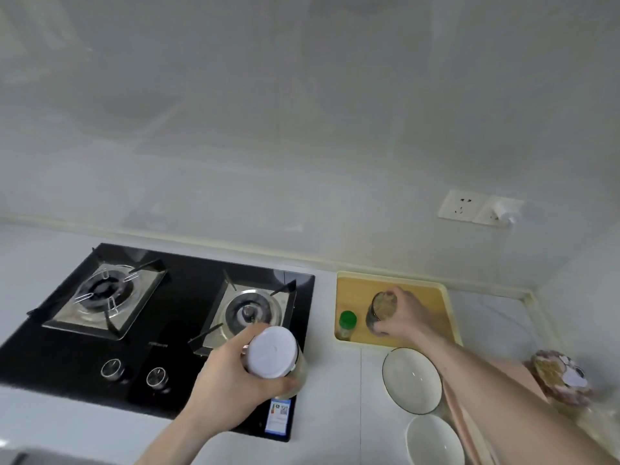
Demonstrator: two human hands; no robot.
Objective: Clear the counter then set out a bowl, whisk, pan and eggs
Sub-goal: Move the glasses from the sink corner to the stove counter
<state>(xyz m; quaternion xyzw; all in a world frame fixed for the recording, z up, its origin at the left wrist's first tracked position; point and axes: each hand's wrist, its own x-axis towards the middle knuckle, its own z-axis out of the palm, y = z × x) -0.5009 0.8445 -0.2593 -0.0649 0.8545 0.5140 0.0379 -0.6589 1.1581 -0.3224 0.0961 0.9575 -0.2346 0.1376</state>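
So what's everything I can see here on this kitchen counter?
Gas hob: one, black glass, two burners, left on the counter.
Tray: one, yellow, against the wall right of the hob.
Green-capped bottle: one, standing on the tray's left.
Glass jar: one, brownish contents, on the tray.
White-lidded jar: one, held above the hob's right edge.
Bowls: two, white, in front of the tray.
Wrapped packet: one, pinkish, far right.
Wall sockets: two, white.
Left hand: grips the white-lidded jar.
Right hand: grips the glass jar.
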